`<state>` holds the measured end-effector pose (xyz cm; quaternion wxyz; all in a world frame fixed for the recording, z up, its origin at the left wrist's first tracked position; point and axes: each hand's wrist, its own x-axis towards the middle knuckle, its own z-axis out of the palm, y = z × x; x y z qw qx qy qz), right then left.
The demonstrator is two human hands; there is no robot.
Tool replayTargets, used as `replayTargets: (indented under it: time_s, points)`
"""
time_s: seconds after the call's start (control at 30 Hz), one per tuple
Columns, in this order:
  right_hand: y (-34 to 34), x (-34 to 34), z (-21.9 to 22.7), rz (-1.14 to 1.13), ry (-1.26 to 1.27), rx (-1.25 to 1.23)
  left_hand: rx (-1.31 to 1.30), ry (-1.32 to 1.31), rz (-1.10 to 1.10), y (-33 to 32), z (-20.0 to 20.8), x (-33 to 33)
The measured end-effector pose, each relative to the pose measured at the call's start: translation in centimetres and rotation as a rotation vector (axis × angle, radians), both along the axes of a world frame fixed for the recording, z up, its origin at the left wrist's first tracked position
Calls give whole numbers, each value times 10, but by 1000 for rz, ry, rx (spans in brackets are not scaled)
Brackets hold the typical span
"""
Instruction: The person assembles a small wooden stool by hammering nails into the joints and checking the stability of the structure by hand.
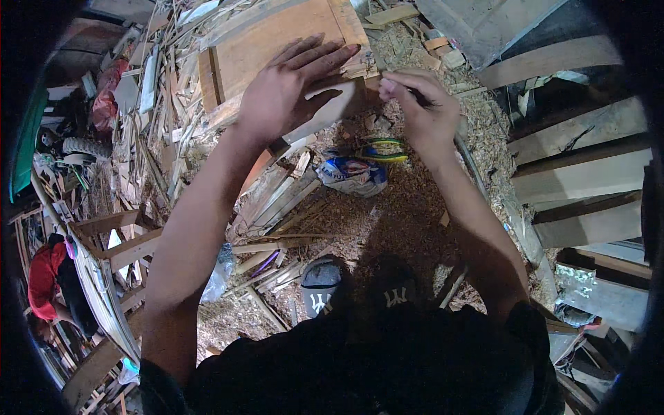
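A wooden panel (pixel 277 48) with an orange-brown face and a raised frame lies in front of me at the top of the view. My left hand (pixel 287 86) is over its near right part, with fingers stretched out flat toward the right corner. Just beyond that corner, my right hand (pixel 425 114) has thumb and fingers pinched together. Whatever is between those fingertips, if anything, is too small to make out. Below the panel, a tool with yellow and green curved handles (pixel 384 150) rests on the ground beside a crumpled blue and white bag (pixel 351 176).
Sawdust and wood scraps (pixel 277 200) cover the floor around my sandals (pixel 321 283). Stacked boards (pixel 584 176) stand along the right. Leftward are a wheel (pixel 86 149), a red bundle (pixel 107 97) and a person in red (pixel 45 280) behind slanting timber.
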<state>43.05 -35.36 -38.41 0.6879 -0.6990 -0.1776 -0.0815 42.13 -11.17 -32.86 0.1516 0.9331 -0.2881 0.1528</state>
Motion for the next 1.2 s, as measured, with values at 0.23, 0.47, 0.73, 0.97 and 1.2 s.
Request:
replayTargets:
  time_s: [0.23,0.47,0.73,0.97,1.2]
  points:
    - [5,3,2,-124,-296,-159,6,-14,0,2,-2,1]
    - [9,1,-3,-12,9,63,25,-36,21,1,-3,1]
    - [16,41,-27,-202,74,148,-199,29,-30,4,4,0]
    - [42,64,-37,-145,78,-102,-424,78,200,17,4,-17]
    - [55,46,-20,-15,326,140,-238,-122,273,60,-3,-47]
